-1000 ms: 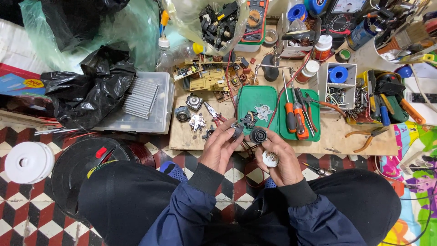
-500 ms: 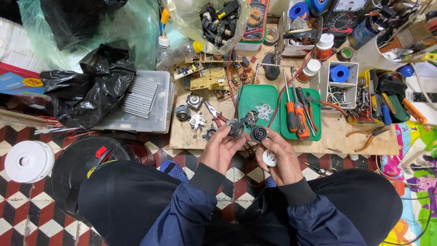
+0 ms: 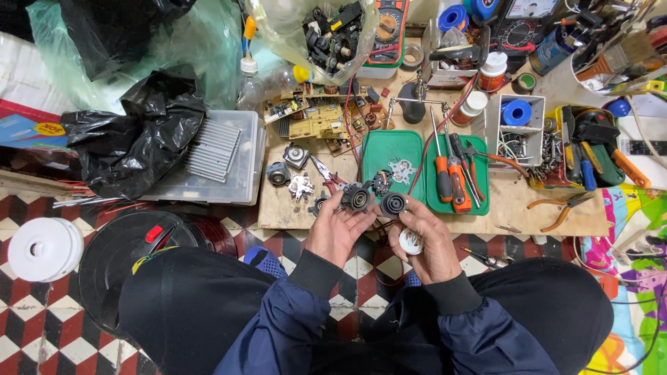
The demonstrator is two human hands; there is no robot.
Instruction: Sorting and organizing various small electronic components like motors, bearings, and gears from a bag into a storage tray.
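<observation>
We hold two round black parts over the near edge of the table [image 3: 299, 215]. Our left hand [image 3: 335, 232] grips one black part [image 3: 357, 197] with closed fingers, and our right hand [image 3: 427, 239] grips the other black part [image 3: 393, 204], with a white piece [image 3: 411, 242] in the same hand. Just beyond lies a green tray [image 3: 389, 149] with orange screwdrivers [image 3: 450, 179]. Small metal parts [image 3: 292, 172] lie to the left, red pliers [image 3: 325, 171] beside them, and a black bag [image 3: 135, 142] far left.
</observation>
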